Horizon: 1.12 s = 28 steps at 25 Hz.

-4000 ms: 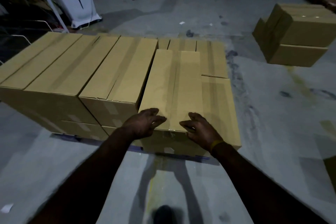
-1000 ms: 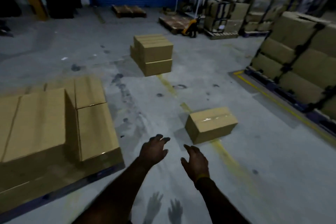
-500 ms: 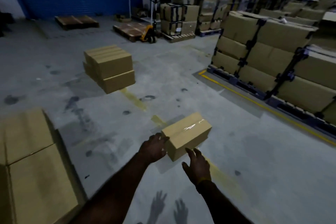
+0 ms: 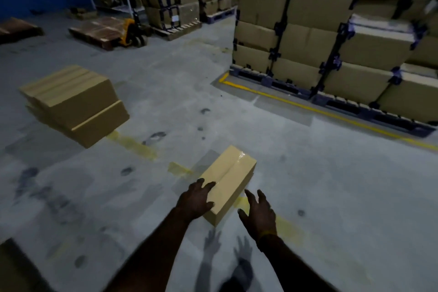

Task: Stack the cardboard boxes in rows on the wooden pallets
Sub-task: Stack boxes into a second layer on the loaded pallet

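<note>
Both hands spread: left hand point(image 4: 195, 200) over cardboard box point(image 4: 231, 179), right hand point(image 4: 258, 212) beside.

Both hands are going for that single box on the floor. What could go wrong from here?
The left hand reaches the near end of the single box while the right hand is still off it, so a lift now could tip it. The shiny tape on top may be slippery. The lighting is dim and the concrete floor is stained, so footing on the carry is uncertain.
</note>
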Motion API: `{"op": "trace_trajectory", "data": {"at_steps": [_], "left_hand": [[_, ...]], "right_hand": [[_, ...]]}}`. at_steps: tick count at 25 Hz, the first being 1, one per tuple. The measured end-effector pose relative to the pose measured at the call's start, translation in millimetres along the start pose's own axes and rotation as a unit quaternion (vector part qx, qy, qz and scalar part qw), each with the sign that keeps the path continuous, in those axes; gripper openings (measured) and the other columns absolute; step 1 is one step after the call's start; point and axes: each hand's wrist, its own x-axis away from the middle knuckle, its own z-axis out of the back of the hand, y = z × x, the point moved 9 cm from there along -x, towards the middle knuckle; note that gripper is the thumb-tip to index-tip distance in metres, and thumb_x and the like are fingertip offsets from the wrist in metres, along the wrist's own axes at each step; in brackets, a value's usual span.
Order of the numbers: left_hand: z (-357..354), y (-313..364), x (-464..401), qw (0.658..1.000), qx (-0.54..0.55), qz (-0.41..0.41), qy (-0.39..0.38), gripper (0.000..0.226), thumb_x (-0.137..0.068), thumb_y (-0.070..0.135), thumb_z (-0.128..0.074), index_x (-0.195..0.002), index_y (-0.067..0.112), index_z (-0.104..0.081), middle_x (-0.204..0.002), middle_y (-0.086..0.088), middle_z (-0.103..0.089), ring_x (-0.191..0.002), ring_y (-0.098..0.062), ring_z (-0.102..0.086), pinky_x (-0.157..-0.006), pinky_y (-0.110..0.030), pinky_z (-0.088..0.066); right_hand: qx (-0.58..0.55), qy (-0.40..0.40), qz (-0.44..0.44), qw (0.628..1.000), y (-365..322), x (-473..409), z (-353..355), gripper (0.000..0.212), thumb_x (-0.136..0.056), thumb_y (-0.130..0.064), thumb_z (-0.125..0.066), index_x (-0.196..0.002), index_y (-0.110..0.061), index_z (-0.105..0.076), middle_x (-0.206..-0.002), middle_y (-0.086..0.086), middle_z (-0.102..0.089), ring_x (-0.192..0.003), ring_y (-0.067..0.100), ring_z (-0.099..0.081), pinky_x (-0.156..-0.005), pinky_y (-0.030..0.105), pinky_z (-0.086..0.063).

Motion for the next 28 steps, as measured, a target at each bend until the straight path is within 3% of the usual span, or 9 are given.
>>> {"op": "trace_trajectory", "data": {"at_steps": [5,11,14,16,17,20,22,25,28], "left_hand": [[-13.6,-25.0,-124.4,0.999,0.01,0.012,-0.03,0.073,-0.095,0.046,-0.057,-0.155,0.037,-0.017,-0.164,-0.004,-0.011,-0.148,-0.027,-0.019,-0.107,-0.043,-0.038],[-60.8,-73.2,-266.5,1.0,-0.011,-0.006,-0.026,0.071,-0.093,0.059,-0.042,-0.155,0.037,-0.019,-0.163,-0.003,-0.015,-0.15,-0.025,-0.016,-0.104,-0.037,-0.043],[-124.7,-103.5,-363.7,0.998,-0.03,-0.039,-0.035,0.077,-0.081,0.064,-0.031,-0.151,0.032,-0.037,-0.158,-0.01,-0.031,-0.143,-0.034,-0.034,-0.091,-0.045,-0.052],[-171.9,-118.9,-420.1,0.996,-0.03,-0.076,-0.041,0.07,-0.081,0.061,-0.04,-0.142,0.029,-0.051,-0.147,-0.014,-0.047,-0.129,-0.039,-0.052,-0.076,-0.044,-0.058],[-198.8,-127.2,-447.7,0.994,-0.038,-0.093,-0.044,0.066,-0.083,0.059,-0.046,-0.142,0.03,-0.051,-0.147,-0.014,-0.047,-0.128,-0.038,-0.053,-0.077,-0.043,-0.058],[-269.8,-156.3,-508.4,0.986,-0.092,-0.137,-0.032,0.068,-0.089,0.056,-0.045,-0.152,0.035,-0.032,-0.162,-0.009,-0.024,-0.144,-0.034,-0.033,-0.099,-0.044,-0.049],[-307.9,-178.5,-531.2,0.983,-0.096,-0.153,-0.025,0.072,-0.085,0.06,-0.044,-0.152,0.036,-0.032,-0.162,-0.008,-0.024,-0.143,-0.039,-0.032,-0.103,-0.052,-0.043],[-352.1,-213.8,-559.4,0.98,-0.134,-0.142,-0.037,0.08,-0.079,0.072,-0.039,-0.152,0.042,-0.028,-0.165,-0.005,-0.014,-0.145,-0.049,-0.02,-0.108,-0.069,-0.022],[-379.6,-238.6,-586.0,0.985,-0.128,-0.104,-0.056,0.084,-0.075,0.078,-0.049,-0.151,0.051,-0.024,-0.167,0.002,0.001,-0.14,-0.054,-0.024,-0.099,-0.069,-0.036]], "right_hand": [[-0.027,-0.019,-0.036,0.999,10.9,-122.1,-36.1,0.072,-0.094,-0.05,-0.054,-0.155,-0.033,-0.019,-0.164,0.009,-0.006,-0.149,0.028,-0.017,-0.112,0.049,-0.032],[-0.052,-0.037,-0.086,0.994,40.6,-248.0,-116.4,0.072,-0.092,-0.055,-0.054,-0.154,-0.037,-0.022,-0.164,0.008,-0.014,-0.147,0.03,-0.025,-0.109,0.044,-0.037],[-0.049,-0.038,-0.113,0.992,68.3,-322.3,-198.9,0.072,-0.091,-0.055,-0.055,-0.154,-0.036,-0.026,-0.161,0.01,-0.022,-0.145,0.032,-0.029,-0.108,0.047,-0.037],[-0.043,-0.034,-0.123,0.991,83.5,-362.2,-247.7,0.071,-0.092,-0.055,-0.053,-0.154,-0.035,-0.024,-0.162,0.01,-0.02,-0.146,0.032,-0.026,-0.109,0.048,-0.035],[-0.041,-0.023,-0.13,0.99,91.8,-383.1,-273.7,0.071,-0.092,-0.055,-0.053,-0.154,-0.035,-0.024,-0.162,0.011,-0.019,-0.146,0.032,-0.025,-0.11,0.05,-0.034],[-0.034,-0.017,-0.16,0.986,117.6,-436.0,-351.7,0.073,-0.092,-0.053,-0.055,-0.155,-0.033,-0.024,-0.163,0.012,-0.015,-0.147,0.035,-0.021,-0.111,0.053,-0.032],[-0.022,-0.021,-0.179,0.983,133.8,-456.1,-395.4,0.074,-0.092,-0.053,-0.056,-0.155,-0.033,-0.022,-0.164,0.012,-0.01,-0.148,0.038,-0.018,-0.111,0.055,-0.03],[0.007,-0.037,-0.21,0.977,156.5,-469.2,-440.1,0.075,-0.093,-0.061,-0.049,-0.155,-0.039,-0.014,-0.165,0.008,0.007,-0.149,0.041,-0.005,-0.113,0.056,-0.024],[-0.019,-0.017,-0.248,0.969,173.1,-474.8,-470.4,0.079,-0.087,-0.066,-0.052,-0.153,-0.043,-0.016,-0.163,0.009,0.015,-0.143,0.05,-0.017,-0.111,0.056,-0.031]]}}
